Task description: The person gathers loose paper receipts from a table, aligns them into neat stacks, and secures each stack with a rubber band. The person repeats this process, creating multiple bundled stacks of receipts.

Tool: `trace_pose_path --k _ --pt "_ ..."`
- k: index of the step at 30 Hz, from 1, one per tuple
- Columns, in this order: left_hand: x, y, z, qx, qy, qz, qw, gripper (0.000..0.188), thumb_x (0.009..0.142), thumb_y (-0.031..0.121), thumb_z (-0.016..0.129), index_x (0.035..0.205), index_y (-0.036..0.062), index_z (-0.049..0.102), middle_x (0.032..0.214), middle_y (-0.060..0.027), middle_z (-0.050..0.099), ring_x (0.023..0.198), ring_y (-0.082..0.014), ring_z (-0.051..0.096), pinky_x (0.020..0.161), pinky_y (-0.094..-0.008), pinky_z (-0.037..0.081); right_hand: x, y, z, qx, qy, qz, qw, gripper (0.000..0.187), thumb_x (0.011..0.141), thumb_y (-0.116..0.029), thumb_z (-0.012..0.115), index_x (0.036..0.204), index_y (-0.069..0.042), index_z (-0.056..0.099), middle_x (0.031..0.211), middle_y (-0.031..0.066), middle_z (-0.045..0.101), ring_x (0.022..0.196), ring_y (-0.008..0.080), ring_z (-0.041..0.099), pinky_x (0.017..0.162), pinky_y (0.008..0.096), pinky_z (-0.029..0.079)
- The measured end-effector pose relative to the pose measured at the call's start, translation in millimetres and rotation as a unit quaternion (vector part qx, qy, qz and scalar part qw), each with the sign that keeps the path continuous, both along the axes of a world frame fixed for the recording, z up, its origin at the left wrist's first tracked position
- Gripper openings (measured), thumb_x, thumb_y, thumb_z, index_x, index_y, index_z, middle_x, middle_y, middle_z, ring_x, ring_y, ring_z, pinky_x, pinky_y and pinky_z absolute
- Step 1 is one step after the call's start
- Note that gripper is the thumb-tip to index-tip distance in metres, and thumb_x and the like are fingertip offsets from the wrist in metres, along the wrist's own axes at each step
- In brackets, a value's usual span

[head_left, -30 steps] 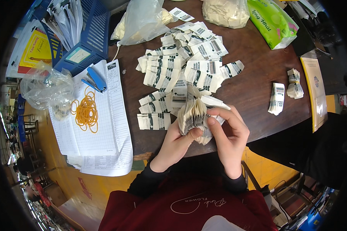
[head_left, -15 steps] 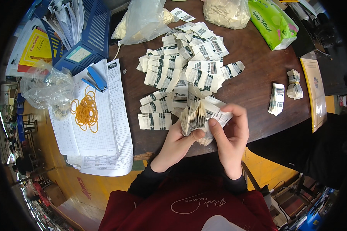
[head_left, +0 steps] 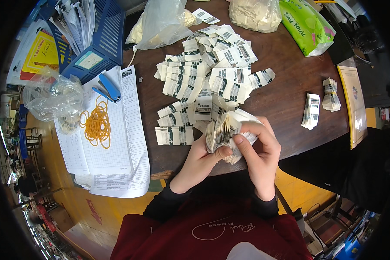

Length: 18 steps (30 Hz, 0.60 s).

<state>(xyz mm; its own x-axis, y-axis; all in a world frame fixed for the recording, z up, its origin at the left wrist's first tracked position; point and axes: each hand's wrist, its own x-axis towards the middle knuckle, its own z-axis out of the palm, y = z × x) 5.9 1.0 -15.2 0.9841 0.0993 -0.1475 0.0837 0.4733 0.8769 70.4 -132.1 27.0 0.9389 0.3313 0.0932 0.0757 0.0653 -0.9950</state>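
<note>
A thick stack of white printed labels (head_left: 220, 134) is fanned between my hands, over the near edge of the table. My left hand (head_left: 199, 162) is closed around the stack's left side, its thumb pressed across the lower part. With thumb and bent fingers, my right hand (head_left: 260, 151) pinches labels on the stack's right side. Just beyond my hands lies a heap of loose labels (head_left: 229, 56), spread in overlapping rows. Off to the right rest a small label stack (head_left: 310, 112) and a label bundle (head_left: 331, 95) with a band around its middle.
At left, yellow rubber bands (head_left: 97, 125) and a blue stapler (head_left: 107, 88) lie on paper sheets (head_left: 117, 151). A blue file holder (head_left: 91, 56) stands behind them. Plastic bags (head_left: 164, 26) and a green tissue pack (head_left: 307, 28) line the far side. A yellowish booklet (head_left: 352, 104) borders the right edge.
My right fingers have curled further over the stack, bending labels on its right side. The left hand keeps its grip, with only a slight shift right.
</note>
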Motion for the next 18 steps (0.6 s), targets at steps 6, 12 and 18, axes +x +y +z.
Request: trace_pose_path --k 6,12,18 --pt "-0.4 1.3 0.7 -0.004 0.009 -0.015 1.000 0.053 0.092 0.030 0.071 0.129 -0.0013 0.050 0.114 -0.0042 0.060 0.103 -0.0096 0.054 0.089 -0.0274 0.046 -0.4 -1.1 0.2 -0.067 -0.064 -0.021 0.996 0.018 0.084 0.005 0.070 0.100 -0.001 0.068 0.112 0.0100 0.057 0.097 0.0152 0.058 0.077 0.0264 0.047" --pt "-0.4 0.5 -0.7 0.013 -0.005 -0.020 1.000 0.059 0.091 0.033 0.072 0.132 -0.0014 0.048 0.113 -0.0039 0.059 0.102 -0.0091 0.053 0.089 -0.0268 0.046 0.8 -4.2 1.5 -0.064 -0.094 0.002 0.993 0.023 0.081 0.004 0.072 0.103 -0.002 0.069 0.113 0.0115 0.056 0.102 0.0190 0.060 0.080 0.0282 0.049" --pt "-2.7 1.2 -2.8 0.010 0.009 -0.025 1.000 0.061 0.090 0.034 0.073 0.132 -0.0020 0.047 0.112 -0.0036 0.059 0.101 -0.0079 0.052 0.087 -0.0256 0.046 -1.8 -0.1 0.4 -0.031 -0.033 -0.044 0.998 0.014 0.083 0.005 0.067 0.097 0.000 0.067 0.123 0.0138 0.054 0.108 0.0199 0.055 0.092 0.0307 0.043"
